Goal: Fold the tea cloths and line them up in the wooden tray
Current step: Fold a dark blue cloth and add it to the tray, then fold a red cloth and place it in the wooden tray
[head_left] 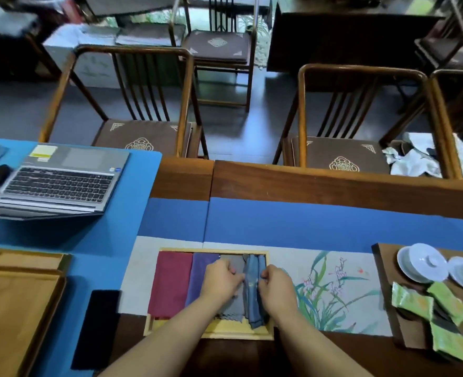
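Your left hand [220, 278] and right hand [275, 285] sit close together over the wooden tray [214, 334], each pinching an edge of the folded blue tea cloth [253, 289] at its right end. To its left lie the grey cloth [231, 306], the purple cloth [200, 270] and the red cloth [170, 284], side by side in the tray.
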